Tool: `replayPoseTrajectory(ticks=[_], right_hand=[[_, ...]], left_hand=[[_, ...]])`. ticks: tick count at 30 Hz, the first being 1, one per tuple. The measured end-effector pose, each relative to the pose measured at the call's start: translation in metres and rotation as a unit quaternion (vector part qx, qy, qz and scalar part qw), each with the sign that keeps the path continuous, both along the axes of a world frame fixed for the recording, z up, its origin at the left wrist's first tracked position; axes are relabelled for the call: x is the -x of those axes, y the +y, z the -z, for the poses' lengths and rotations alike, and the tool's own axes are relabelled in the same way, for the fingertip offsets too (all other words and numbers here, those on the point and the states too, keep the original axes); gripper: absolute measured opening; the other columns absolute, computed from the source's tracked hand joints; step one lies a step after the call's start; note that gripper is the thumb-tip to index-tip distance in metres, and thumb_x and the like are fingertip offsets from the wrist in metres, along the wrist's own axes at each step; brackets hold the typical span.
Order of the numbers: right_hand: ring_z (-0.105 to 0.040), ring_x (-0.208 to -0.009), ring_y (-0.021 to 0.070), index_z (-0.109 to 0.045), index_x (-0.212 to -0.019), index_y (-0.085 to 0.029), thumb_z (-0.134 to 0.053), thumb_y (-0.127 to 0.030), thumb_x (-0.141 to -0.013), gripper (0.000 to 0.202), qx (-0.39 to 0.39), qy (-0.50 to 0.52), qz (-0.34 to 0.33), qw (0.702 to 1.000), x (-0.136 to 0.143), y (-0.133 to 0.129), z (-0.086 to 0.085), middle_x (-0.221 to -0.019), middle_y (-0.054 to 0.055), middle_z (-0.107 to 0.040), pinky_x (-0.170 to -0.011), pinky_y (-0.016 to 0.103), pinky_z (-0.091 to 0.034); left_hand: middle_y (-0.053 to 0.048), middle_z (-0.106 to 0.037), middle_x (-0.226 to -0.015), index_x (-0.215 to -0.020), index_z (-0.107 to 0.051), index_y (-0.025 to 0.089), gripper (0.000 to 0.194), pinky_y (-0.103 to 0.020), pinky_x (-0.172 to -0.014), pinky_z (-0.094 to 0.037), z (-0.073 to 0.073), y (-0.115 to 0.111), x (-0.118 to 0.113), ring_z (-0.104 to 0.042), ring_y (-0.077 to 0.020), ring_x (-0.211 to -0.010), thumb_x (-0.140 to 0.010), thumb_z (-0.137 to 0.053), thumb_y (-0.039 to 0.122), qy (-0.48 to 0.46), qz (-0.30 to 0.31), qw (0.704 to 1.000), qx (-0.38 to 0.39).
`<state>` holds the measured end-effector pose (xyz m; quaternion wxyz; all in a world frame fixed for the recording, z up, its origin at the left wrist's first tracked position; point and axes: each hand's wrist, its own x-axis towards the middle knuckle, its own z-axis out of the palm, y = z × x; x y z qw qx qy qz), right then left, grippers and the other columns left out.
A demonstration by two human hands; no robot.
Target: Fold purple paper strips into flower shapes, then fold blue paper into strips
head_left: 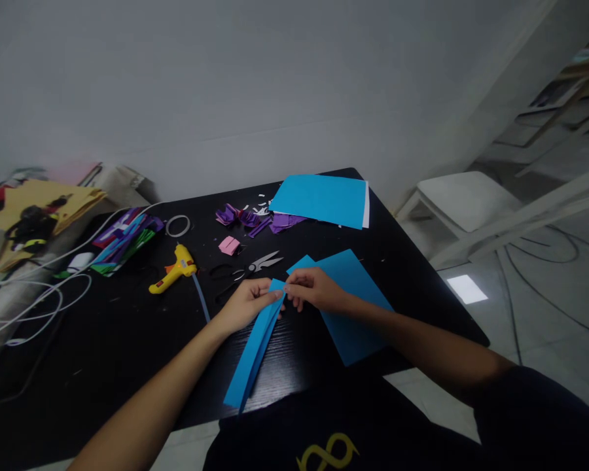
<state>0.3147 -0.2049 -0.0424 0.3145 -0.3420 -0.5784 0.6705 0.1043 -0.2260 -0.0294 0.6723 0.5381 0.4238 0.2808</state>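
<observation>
A long folded strip of blue paper (pixel 253 353) slants across the near part of the black table, its lower end parted into layers. Around its upper end, my left hand (pixel 249 302) is closed, thumb on top. My right hand (pixel 315 288) pinches the same end from the other side, fingertips close to the left thumb. Under my right wrist lies a blue paper sheet (pixel 356 327), and a smaller blue piece (pixel 302 263) shows just beyond the hand. Scissors (pixel 262 263) with black handles lie past my left hand, blades partly spread.
On the black table (pixel 142 366), a yellow glue gun (pixel 177 269) lies left, with crumpled purple paper (pixel 248 216) and a pink paper piece (pixel 229 246) farther back. Blue sheets (pixel 319 196) rest at the back right. White cables (pixel 53 288) loop at left; a white stool (pixel 466 199) stands right.
</observation>
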Motion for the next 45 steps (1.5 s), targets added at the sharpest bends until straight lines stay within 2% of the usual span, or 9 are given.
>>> replayPoseTrajectory(ticks=[9,16,23,29,36,41,45], right_hand=[[-0.062,-0.056,0.0130,-0.065,-0.080,-0.016,-0.069,-0.039,-0.086,0.024,-0.030,-0.006,0.003,1.000,0.0008,-0.0011,0.0034,-0.069,0.001,-0.065,-0.051,0.025,-0.054],[-0.062,-0.057,0.0129,-0.066,-0.081,-0.016,-0.069,-0.040,-0.087,0.024,-0.036,0.000,0.006,0.999,0.0009,-0.0015,0.0032,-0.070,0.001,-0.065,-0.051,0.025,-0.053],[-0.063,-0.057,0.0131,-0.067,-0.082,-0.016,-0.073,-0.038,-0.083,0.023,-0.028,-0.017,0.017,0.999,0.0019,-0.0016,0.0003,-0.065,0.000,-0.065,-0.052,0.024,-0.054],[-0.059,-0.052,0.0122,-0.066,-0.075,-0.017,-0.065,-0.032,-0.085,0.018,-0.030,-0.010,0.031,0.999,0.0029,-0.0014,0.0019,-0.058,-0.002,-0.061,-0.051,0.023,-0.051],[-0.059,-0.051,0.0115,-0.064,-0.078,-0.017,-0.072,-0.039,-0.082,0.024,-0.026,-0.011,0.026,0.999,0.0039,-0.0012,0.0009,-0.059,-0.002,-0.061,-0.049,0.022,-0.051],[-0.059,-0.054,0.0122,-0.066,-0.078,-0.017,-0.069,-0.038,-0.085,0.022,-0.052,-0.011,0.035,0.998,0.0031,-0.0020,-0.0030,-0.060,-0.002,-0.061,-0.050,0.023,-0.051],[-0.058,-0.051,0.0120,-0.064,-0.078,-0.018,-0.068,-0.040,-0.085,0.023,-0.056,-0.029,0.073,0.995,0.0019,0.0014,-0.0037,-0.059,-0.003,-0.061,-0.049,0.023,-0.050]], left_hand=[[-0.004,-0.073,-0.076,-0.090,-0.072,0.012,0.034,-0.025,-0.066,-0.058,0.0022,-0.0007,-0.0005,-0.069,-0.0143,-0.067,-0.086,-0.074,0.046,0.008,-0.004,1.000,0.004],[-0.005,-0.073,-0.074,-0.087,-0.071,0.013,0.033,-0.027,-0.064,-0.058,-0.0014,-0.0006,-0.0021,-0.069,-0.0153,-0.065,-0.085,-0.075,0.046,0.006,-0.009,1.000,0.008],[-0.006,-0.073,-0.077,-0.088,-0.071,0.013,0.033,-0.027,-0.063,-0.058,0.0000,-0.0015,-0.0041,-0.070,-0.0161,-0.064,-0.085,-0.074,0.046,0.006,0.004,1.000,0.010],[-0.005,-0.073,-0.076,-0.089,-0.071,0.012,0.036,-0.027,-0.063,-0.058,0.0003,-0.0024,-0.0053,-0.069,-0.0158,-0.063,-0.083,-0.076,0.047,0.009,0.006,1.000,0.016],[-0.006,-0.074,-0.075,-0.088,-0.071,0.012,0.039,-0.026,-0.059,-0.057,-0.0004,-0.0025,-0.0066,-0.069,-0.0160,-0.061,-0.081,-0.078,0.049,0.007,0.001,1.000,0.022],[-0.006,-0.074,-0.075,-0.089,-0.071,0.012,0.037,-0.025,-0.059,-0.057,-0.0027,-0.0033,-0.0076,-0.069,-0.0146,-0.059,-0.082,-0.078,0.048,-0.013,0.003,0.999,0.049],[-0.006,-0.074,-0.075,-0.088,-0.070,0.012,0.037,-0.027,-0.058,-0.059,-0.0042,-0.0042,-0.0060,-0.070,-0.0158,-0.059,-0.082,-0.078,0.048,-0.011,-0.005,0.997,0.078]])
